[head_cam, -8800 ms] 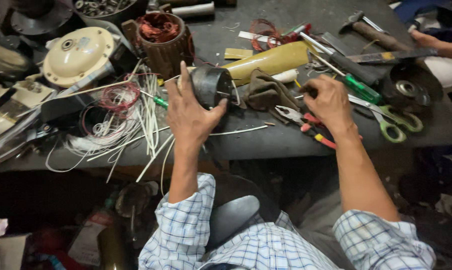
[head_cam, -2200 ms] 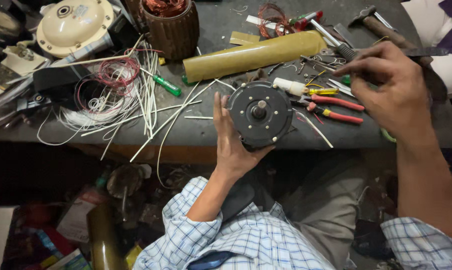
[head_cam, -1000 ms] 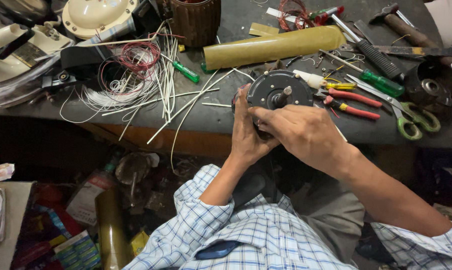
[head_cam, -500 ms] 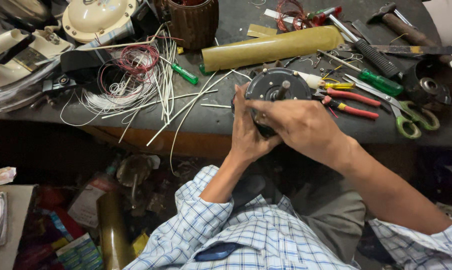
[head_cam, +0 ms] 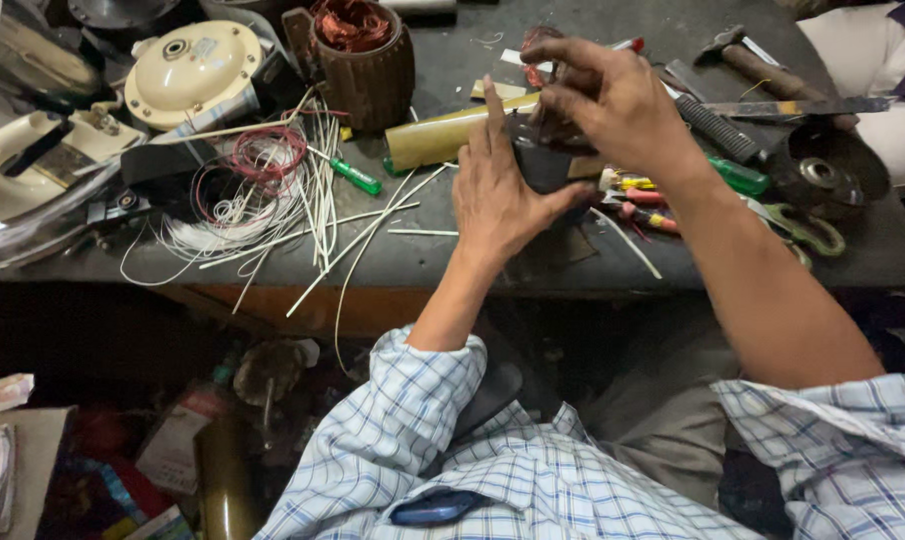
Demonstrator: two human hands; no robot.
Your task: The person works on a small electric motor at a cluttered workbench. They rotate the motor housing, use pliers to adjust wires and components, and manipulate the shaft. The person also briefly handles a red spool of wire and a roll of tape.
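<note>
Left hand cupped behind a dark round motor part, fingers upright and closed against it, thumb underneath. Right hand curled over the part's top, fingertips pinching at its upper edge. Just beyond the fingers, a yellow tube; right of them, red-handled pliers on the tabletop.

Repair workshop: tool-strewn workbench

A dark grey, worn tabletop with an orange-brown front edge spans the view; below it lies a dim, shadowed, cluttered floor.
</note>
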